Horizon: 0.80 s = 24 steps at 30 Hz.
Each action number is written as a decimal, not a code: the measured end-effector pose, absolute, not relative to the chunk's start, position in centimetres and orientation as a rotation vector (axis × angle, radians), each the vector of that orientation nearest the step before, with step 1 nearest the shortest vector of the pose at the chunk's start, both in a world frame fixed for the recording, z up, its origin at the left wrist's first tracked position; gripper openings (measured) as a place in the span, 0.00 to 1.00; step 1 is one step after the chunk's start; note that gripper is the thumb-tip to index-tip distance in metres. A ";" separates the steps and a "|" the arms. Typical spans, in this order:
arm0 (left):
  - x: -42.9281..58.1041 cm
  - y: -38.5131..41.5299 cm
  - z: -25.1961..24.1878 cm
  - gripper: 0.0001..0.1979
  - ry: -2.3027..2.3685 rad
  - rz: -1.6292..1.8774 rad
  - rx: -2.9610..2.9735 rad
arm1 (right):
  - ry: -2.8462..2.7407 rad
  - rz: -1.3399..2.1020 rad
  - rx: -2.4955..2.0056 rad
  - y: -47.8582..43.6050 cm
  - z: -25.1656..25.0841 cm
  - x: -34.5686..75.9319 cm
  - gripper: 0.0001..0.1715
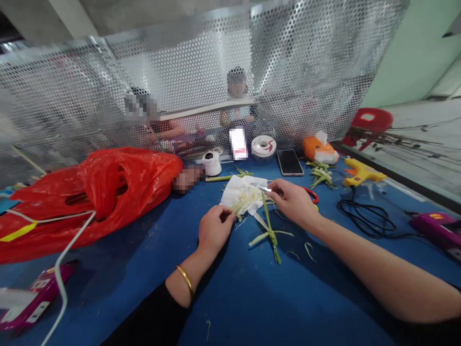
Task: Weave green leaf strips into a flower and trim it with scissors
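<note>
My left hand (215, 226), a gold bangle on its wrist, pinches the near end of some pale green plant strips (248, 199). These strips lie over a crumpled white tissue (230, 190). In my right hand (290, 197) is a slim silver tool, apparently tweezers (260, 186), its tip pointing left above the tissue. Just below the right hand lies a small woven green leaf piece (272, 236) with strips sticking out. Red-handled scissors (312, 194) are partly hidden behind the right hand.
A red plastic bag (108, 192) covers the left side. Along the back stand a white pot (212, 163), a lit phone (238, 143), a tape roll (264, 145), a dark phone (290, 162) and orange tissues (320, 149). A yellow glue gun (362, 173) trails black cable (367, 221) at right.
</note>
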<state>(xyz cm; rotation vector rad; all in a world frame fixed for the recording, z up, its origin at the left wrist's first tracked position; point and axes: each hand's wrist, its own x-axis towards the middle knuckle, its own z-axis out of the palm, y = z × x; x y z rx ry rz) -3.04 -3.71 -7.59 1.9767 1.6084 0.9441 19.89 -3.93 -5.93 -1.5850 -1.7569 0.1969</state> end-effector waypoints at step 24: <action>0.9 -8.0 -3.8 0.15 0.983 0.999 0.947 | -1.560 0.895 -1.164 -7.6 -3.3 16.5 0.11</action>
